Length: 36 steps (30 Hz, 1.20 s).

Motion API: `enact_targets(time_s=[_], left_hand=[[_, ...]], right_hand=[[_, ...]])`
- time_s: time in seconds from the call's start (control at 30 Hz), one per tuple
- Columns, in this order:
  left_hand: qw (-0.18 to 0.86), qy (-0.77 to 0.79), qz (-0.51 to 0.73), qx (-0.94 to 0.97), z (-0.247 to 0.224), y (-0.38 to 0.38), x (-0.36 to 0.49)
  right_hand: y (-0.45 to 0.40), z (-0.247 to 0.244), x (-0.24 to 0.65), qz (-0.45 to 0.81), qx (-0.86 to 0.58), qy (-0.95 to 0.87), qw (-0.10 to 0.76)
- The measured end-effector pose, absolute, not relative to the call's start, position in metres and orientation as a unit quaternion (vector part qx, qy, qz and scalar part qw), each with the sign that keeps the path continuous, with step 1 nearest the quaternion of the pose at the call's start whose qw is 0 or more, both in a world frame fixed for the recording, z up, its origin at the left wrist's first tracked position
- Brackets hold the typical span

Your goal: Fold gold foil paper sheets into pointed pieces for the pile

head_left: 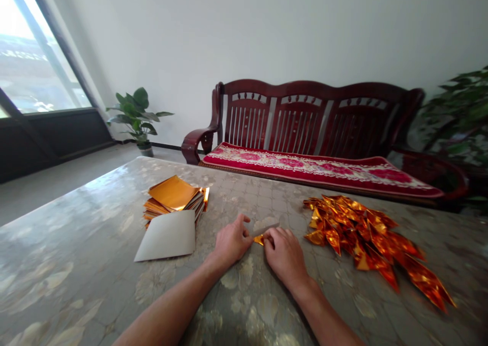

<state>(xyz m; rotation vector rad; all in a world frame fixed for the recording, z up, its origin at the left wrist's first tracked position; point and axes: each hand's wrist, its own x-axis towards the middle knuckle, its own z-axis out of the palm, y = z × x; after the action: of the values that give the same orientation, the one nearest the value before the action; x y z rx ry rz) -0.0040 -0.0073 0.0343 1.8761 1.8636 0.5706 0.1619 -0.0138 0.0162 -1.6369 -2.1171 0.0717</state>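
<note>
My left hand [233,240] and my right hand [285,255] meet near the middle of a marbled grey tabletop [84,264]. Their fingertips pinch a small piece of folded gold foil paper [259,240] between them, and most of it is hidden by my fingers. To the right lies a loose heap of folded, pointed gold-orange foil pieces [362,234]. To the left sits a stack of square gold foil sheets [173,198], with a pale grey-white sheet [165,236] overlapping its near side.
Beyond the table's far edge stands a dark red wooden bench [305,117] with a red floral cushion [316,170]. A potted plant [137,117] stands by the wall, another leafy plant [461,112] fills the right side, and a large window [38,56] is at the left.
</note>
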Motion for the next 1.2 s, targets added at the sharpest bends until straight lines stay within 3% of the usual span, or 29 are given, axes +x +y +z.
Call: enact_targets(time_s=[0.23,0.53,0.87,1.2], left_hand=[[0.196,0.675,0.228,0.674,0.029,-0.008,-0.004],[0.062,0.603,0.27,0.748,0.025,-0.015,-0.003],[-0.081,0.503,0.224,0.831,0.023,-0.027,0.002],[-0.089,0.48,0.109,0.866,0.026,-0.038,0.003]], right_hand=[[-0.013,0.016,0.164,0.05,-0.59,-0.773,0.227],[-0.015,0.02,0.164,0.044,-0.584,-0.783,0.208],[-0.016,0.02,0.163,0.029,-0.591,-0.784,0.188],[-0.018,0.02,0.163,0.017,-0.589,-0.786,0.185]])
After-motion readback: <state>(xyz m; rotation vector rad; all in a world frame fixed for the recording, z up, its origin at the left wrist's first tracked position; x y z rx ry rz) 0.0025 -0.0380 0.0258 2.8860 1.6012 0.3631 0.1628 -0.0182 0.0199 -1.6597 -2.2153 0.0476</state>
